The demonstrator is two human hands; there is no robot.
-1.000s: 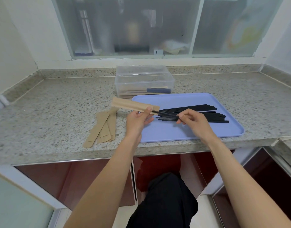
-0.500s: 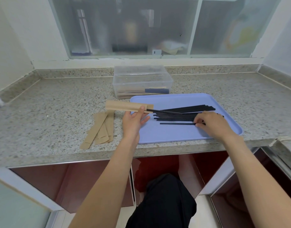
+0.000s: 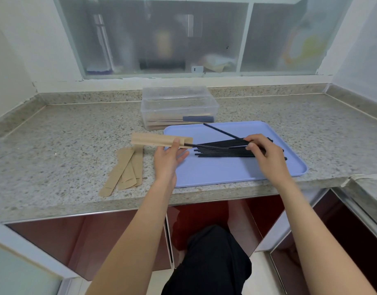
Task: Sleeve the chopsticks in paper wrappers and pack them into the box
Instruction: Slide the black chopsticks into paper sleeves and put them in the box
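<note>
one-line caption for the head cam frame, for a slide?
Left hand holds a paper sleeve with one chopstick in; right hand lifts a second chopstick off the tray.

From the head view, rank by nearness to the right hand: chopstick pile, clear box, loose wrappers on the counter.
1. Chopstick pile, on the tray just left of the right hand.
2. Clear box, behind the tray.
3. Loose wrappers, far left on the counter.

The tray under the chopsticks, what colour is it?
The tray is light blue, seen clearly from the head camera.
</note>
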